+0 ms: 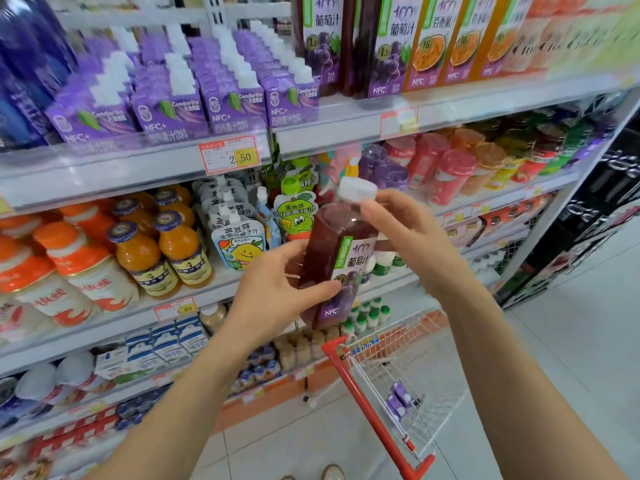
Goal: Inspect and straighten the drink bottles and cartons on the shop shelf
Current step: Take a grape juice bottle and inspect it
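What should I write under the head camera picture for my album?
The left hand and right hand hold a tilted grape juice bottle before the drink shelves, a red cart nearby.

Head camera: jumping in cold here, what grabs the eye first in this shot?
The dark grape juice bottle, held tilted mid-frame off the shelf, left hand round its lower half and right hand at its shoulder under the white cap. Next, the rows of purple cartons on the upper shelf at upper left, and the red-handled shopping cart on the floor at lower right.
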